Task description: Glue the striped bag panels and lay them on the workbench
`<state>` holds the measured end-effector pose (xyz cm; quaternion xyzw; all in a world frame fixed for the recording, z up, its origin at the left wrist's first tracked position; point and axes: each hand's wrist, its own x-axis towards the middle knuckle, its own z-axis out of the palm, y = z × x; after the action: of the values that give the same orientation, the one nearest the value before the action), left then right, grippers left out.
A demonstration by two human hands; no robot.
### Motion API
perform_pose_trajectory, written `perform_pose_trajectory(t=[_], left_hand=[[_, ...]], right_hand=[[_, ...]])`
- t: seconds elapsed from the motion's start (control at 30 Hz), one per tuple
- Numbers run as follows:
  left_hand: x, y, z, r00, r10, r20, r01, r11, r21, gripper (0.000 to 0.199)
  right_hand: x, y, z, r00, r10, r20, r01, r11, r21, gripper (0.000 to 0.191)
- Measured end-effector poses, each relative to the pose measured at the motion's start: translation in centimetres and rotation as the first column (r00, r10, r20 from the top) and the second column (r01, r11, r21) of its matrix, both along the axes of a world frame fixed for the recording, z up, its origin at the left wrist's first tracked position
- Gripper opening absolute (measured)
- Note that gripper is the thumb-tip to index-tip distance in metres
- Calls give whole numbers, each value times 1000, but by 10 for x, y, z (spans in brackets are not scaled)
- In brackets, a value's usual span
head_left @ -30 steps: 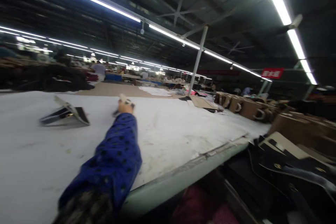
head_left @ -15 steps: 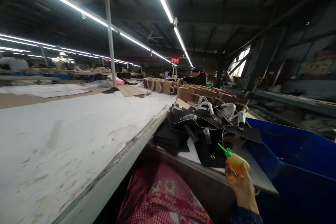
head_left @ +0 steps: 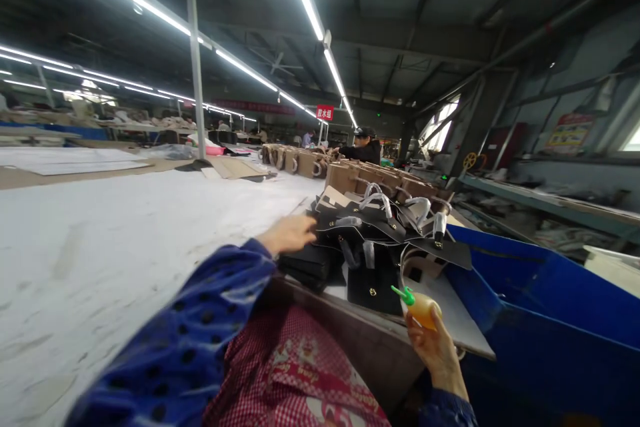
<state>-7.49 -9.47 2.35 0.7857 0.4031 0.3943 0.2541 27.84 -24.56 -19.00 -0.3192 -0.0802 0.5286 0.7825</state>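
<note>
My right hand (head_left: 434,341) is closed around a squeeze bottle (head_left: 425,311) of yellowish liquid with a green nozzle, tilted so the nozzle points left. My left hand (head_left: 293,233) reaches over the table edge to the near side of a pile of black bag panels (head_left: 363,230). Its fingers are smeared by motion, so whether they touch a panel cannot be made out. The panels carry plastic-wrapped handles (head_left: 377,199) and small gold fittings. Below the left hand lies a stack of black pieces (head_left: 307,265).
A long white table (head_left: 150,233) runs along my left. Rows of brown bags (head_left: 363,177) stand behind the panels. A blue bin (head_left: 540,320) is at my right. A co-worker in dark clothes (head_left: 367,150) stands farther back. A pole (head_left: 196,67) rises beyond the table.
My left hand and blue dotted sleeve have come into view, reaching to the black panels. My right hand still holds the bottle, now somewhat farther left in view. The view has shifted a little.
</note>
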Motion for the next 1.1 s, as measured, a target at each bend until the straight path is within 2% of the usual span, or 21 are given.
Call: perform_pose_trajectory(t=[0.07, 0.1, 0.2, 0.27, 0.37, 0.47, 0.53, 0.63, 0.7, 0.77, 0.9, 1.0, 1.1], left_hand=[[42, -6, -53, 954, -214, -208, 204, 976, -72, 22], [59, -10, -77, 913, -298, -278, 278, 955, -107, 32], [99, -25, -137, 822, -411, -396, 379, 912, -160, 73], [121, -29, -162, 802, -398, -446, 365, 917, -162, 91], [149, -29, -181, 821, -317, -474, 282, 948, -147, 105], [164, -24, -182, 875, -237, -421, 190, 970, -152, 80], [163, -19, -177, 914, -196, -354, 141, 974, -176, 60], [142, -10, -165, 975, -116, -189, 76, 975, -208, 45], [119, -6, -157, 999, -37, -18, 32, 974, -224, 37], [95, -8, -152, 983, 53, 175, -8, 968, -251, 38], [55, -32, -142, 874, 167, 457, -14, 948, -319, 45], [39, -59, -130, 812, 199, 549, 9, 936, -353, 46], [31, -81, -121, 794, 200, 574, 29, 931, -365, 49]], right_hand=[[-6, 3, -4, 998, 67, 16, -67, 998, -6, 61], [-9, 4, -5, 995, 98, 22, -98, 995, -7, 61], [-17, 8, -6, 986, 166, 24, -166, 986, 3, 69], [-23, 9, -4, 984, 179, 18, -179, 984, 25, 77], [-35, 13, 4, 983, 183, 17, -184, 980, 72, 80], [-49, 18, 15, 981, 194, 28, -196, 974, 117, 80], [-58, 19, 24, 978, 203, 39, -207, 968, 145, 81], [-62, 13, 39, 975, 219, 50, -224, 954, 199, 81], [-61, 5, 47, 975, 217, 45, -221, 942, 253, 82], [-58, -2, 52, 977, 209, 27, -208, 930, 304, 82], [-65, -4, 54, 976, 216, -11, -200, 918, 342, 80], [-80, 5, 57, 968, 251, 2, -237, 911, 337, 80], [-96, 19, 64, 960, 278, 38, -275, 903, 330, 81]])
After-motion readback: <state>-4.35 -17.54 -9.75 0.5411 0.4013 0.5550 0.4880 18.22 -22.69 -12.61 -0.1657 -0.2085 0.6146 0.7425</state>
